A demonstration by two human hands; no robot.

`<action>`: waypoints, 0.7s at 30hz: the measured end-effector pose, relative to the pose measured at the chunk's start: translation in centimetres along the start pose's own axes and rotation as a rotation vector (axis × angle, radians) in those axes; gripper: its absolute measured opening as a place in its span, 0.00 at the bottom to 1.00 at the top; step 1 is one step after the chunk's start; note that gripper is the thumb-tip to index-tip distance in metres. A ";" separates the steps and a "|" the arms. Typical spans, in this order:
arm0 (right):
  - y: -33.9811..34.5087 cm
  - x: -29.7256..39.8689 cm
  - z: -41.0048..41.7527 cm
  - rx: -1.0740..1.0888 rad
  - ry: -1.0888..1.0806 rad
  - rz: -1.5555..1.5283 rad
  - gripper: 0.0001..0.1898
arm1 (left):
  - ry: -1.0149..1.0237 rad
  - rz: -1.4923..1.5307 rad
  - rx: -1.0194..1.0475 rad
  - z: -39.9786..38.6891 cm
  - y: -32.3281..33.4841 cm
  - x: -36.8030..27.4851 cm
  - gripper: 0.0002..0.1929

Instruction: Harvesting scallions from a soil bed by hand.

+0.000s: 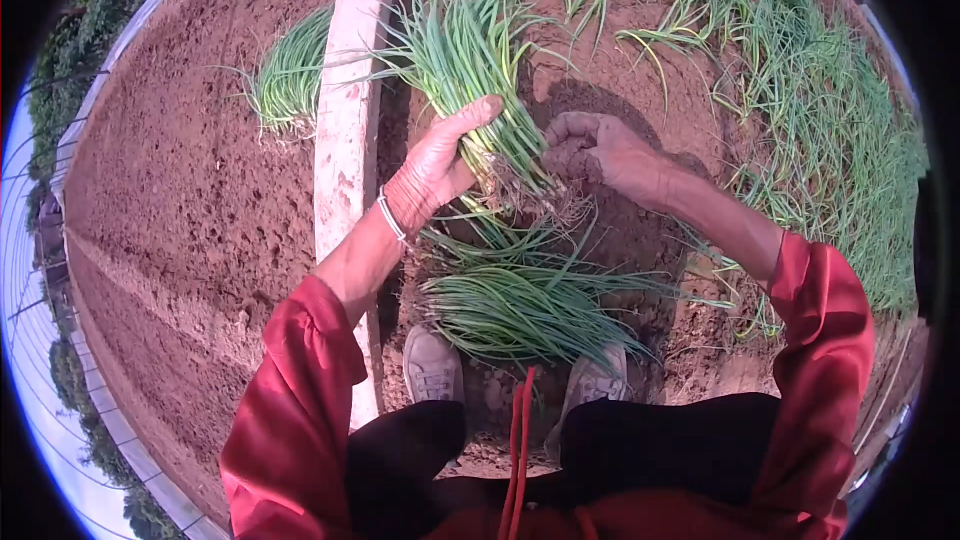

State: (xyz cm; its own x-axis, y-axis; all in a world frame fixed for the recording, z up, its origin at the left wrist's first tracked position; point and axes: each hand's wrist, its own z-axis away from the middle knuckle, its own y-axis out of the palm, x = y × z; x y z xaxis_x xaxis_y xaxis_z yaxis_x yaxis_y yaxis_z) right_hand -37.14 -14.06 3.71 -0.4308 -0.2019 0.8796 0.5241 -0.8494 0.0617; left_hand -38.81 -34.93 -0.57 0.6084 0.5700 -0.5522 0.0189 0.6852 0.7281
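Note:
My left hand (pixel 442 154) grips a thick bunch of green onion seedlings (pixel 472 52), thumb across the stems. The pale stem bases and tangled roots point down towards me, and the leaves fan away. Close to the right side of those roots is my right hand (pixel 626 161), its fingers curled. Brown soil shows between its fingers and thumb; whether it is held or lies on the ground behind is unclear. Below both hands, a loose pile of cut or pulled green onions (pixel 525 304) lies on the soil in front of my shoes.
A pale concrete curb (pixel 345 127) runs along my left. Beyond it, another onion bunch (pixel 292 79) rests on tilled soil (pixel 180 150). Dense onion plants (pixel 832 135) cover the bed at right, some flopped over. My shoes (pixel 433 367) stand beside the curb.

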 end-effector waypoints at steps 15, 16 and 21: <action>-1.9 -2.1 0.8 0.091 0.001 0.162 0.13 | -0.004 -0.046 -0.021 0.8 0.0 1.4 0.15; -1.7 -2.5 0.7 0.093 0.001 0.155 0.13 | 0.015 -0.038 -0.035 0.8 0.0 1.5 0.15; -1.2 -3.9 0.8 0.036 -0.134 0.256 0.17 | 0.061 -0.081 -0.030 0.4 1.4 3.8 0.20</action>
State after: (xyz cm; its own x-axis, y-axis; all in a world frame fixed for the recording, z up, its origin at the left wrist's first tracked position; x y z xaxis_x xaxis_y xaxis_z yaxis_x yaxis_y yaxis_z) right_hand -35.55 -11.85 0.56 -0.1812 -0.3390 0.9232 0.6303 -0.7606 -0.1556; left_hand -36.12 -32.01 -1.47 0.5567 0.5382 -0.6328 0.0413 0.7429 0.6682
